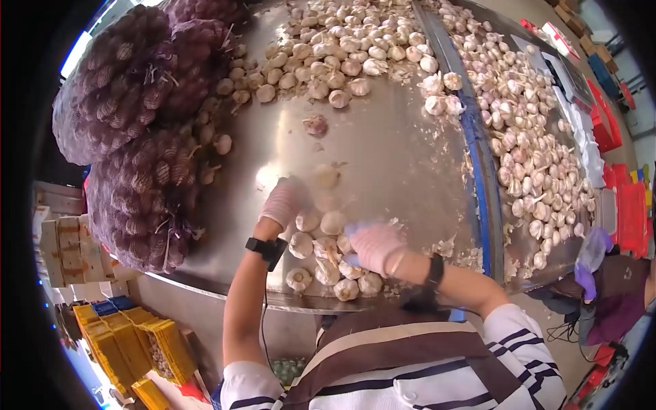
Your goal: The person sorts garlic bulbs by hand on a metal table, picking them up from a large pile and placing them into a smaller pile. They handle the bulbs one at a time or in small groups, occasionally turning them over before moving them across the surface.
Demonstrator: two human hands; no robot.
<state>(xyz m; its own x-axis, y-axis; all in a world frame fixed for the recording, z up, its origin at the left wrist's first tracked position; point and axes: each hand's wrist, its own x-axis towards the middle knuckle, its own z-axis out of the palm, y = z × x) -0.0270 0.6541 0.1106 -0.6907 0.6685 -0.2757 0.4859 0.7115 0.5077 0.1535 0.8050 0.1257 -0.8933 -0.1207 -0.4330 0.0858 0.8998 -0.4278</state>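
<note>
My left hand [283, 202], in a pale pink glove with greyish fingertips, hovers over the metal table, its fingers smeared by motion. Just right of it, a blurred garlic bulb [325, 178] appears to be moving. My right hand [377, 247], gloved in pink with bluish fingertips, reaches in from the right with thumb and fingers apart, right at the edge of a cluster of garlic bulbs [326, 271] near the front edge. One reddish-skinned bulb [316, 125] lies alone farther up the table.
Purple mesh sacks of garlic [140, 198] are stacked at the left. Loose garlic [321, 51] covers the far end. Past a blue-edged divider [478, 171] lies more garlic [533, 150]. A co-worker's purple-gloved hand [593, 256] shows at right. Yellow crates [119, 348] stand lower left.
</note>
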